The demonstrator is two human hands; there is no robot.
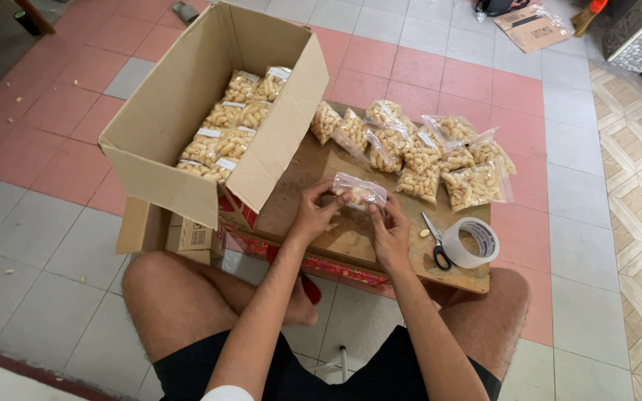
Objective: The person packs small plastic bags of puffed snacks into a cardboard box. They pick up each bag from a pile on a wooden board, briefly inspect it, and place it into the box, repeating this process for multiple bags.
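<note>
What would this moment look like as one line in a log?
left hand: holds small clear bag | right hand: pinches same bag | scissors, tape roll beside | filled bags on board | box at left

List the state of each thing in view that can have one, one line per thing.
cardboard box: open, flaps up, tilted, partly filled with snack bags.
small clear bag: held in both hands, a few pieces inside.
left hand: gripping the bag's left end.
right hand: pinching the bag's right end.
filled bags: piled on the board.
scissors: lying flat.
tape roll: lying on its side.
</note>
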